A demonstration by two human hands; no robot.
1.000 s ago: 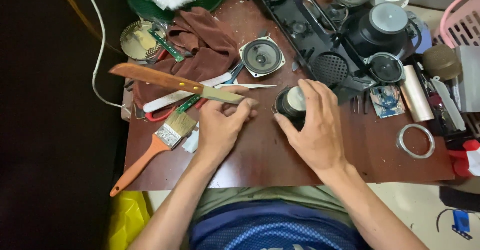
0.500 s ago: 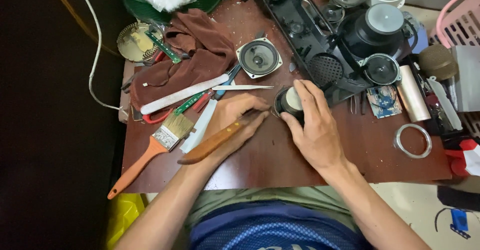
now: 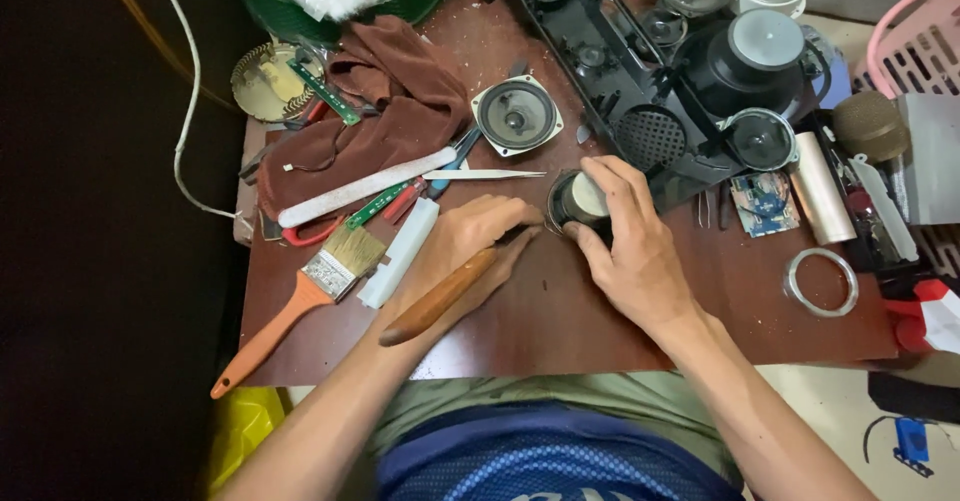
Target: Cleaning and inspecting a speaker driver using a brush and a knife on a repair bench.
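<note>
My left hand grips a tool with a long brown wooden handle; the handle points back toward my body and its working end is hidden between my hands. My right hand is wrapped over a small round speaker driver standing on the brown table, holding it in place. The tool's front end meets the driver's left side.
A square-framed speaker, a white tweezers-like tool, a white file, a paintbrush and a brown cloth lie left. A black speaker housing, a metal ring and a circuit board lie right.
My left hand picked up the wooden-handled tool from the far left, turned it round and brought its front end against the driver. My right hand stayed on the driver.
</note>
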